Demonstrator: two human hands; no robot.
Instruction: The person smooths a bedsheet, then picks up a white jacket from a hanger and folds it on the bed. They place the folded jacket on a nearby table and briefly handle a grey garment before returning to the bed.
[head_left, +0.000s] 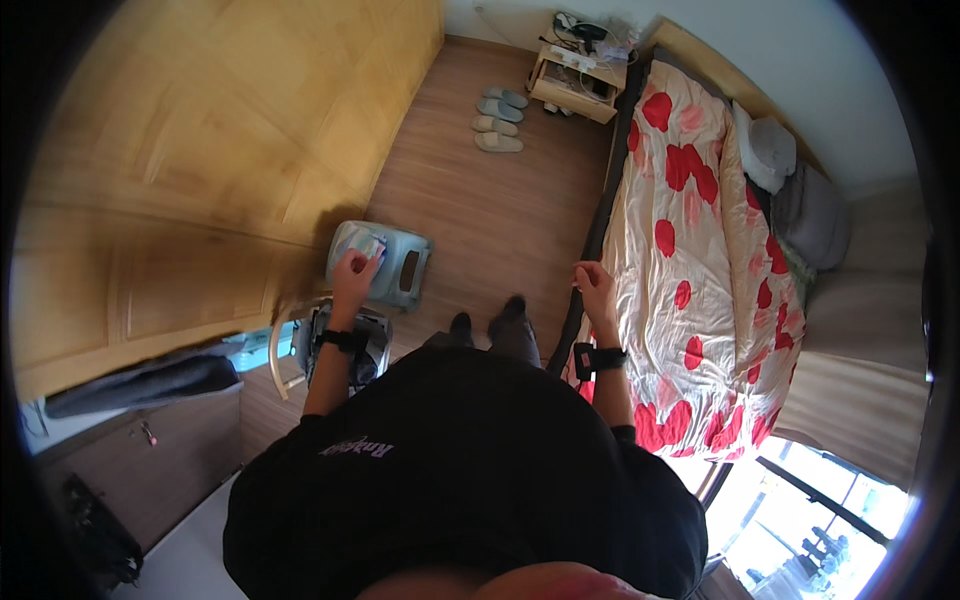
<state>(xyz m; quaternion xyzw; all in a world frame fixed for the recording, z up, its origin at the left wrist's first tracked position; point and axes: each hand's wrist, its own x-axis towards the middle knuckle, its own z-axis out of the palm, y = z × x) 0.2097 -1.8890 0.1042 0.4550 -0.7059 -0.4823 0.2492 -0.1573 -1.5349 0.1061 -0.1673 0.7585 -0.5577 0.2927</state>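
My left hand (354, 281) is over a light-blue plastic stool (390, 281) with a dark slot in its top. Thin packets (366, 241) lie on the stool at my left fingertips; whether the fingers grip one is unclear. Off to the other side, my right hand (596, 289) hangs beside the bed edge with its fingers loosely bent and nothing visible in it. Both wrists wear black bands. Patterned bedding (705, 262), cream with red and pink spots, spreads over the bed just right of that hand.
Several slippers (498, 120) line the wood floor (480, 202) ahead. Beyond them stands a nightstand (574, 101) with its drawer pulled out and cables on top. A yellowish wooden wardrobe (225, 150) runs along the left. A curved wooden chair arm (277, 352) and a dark bag (360, 337) sit below my left forearm.
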